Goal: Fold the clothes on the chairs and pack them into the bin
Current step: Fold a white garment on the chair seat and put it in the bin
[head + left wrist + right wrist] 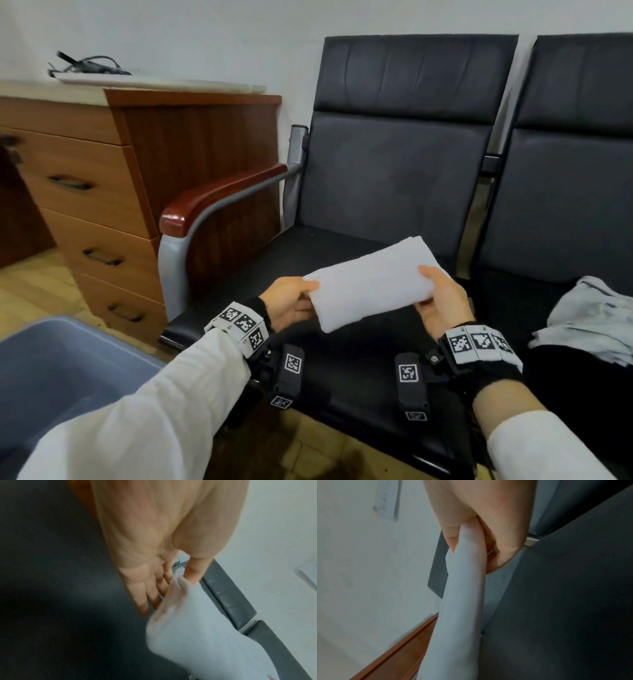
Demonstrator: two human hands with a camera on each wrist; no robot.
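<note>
You grip one folded white garment (373, 282) in left hand (289, 303) and right hand (442, 298), bin (68, 370) at near left awaiting it, grey clothes (596, 318) unfolded on the right chair (565, 171).

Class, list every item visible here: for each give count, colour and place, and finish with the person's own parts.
folded cloth: 1, white, held above left chair seat
chairs: 2, black, against wall
crumpled garment: 1, pale grey, on right chair seat
bin: 1, blue, floor, lower left
drawer cabinet: 1, brown wood, left of chairs
cables: black, on cabinet top
left hand: pinches cloth's left end
right hand: grips cloth's right end
</note>
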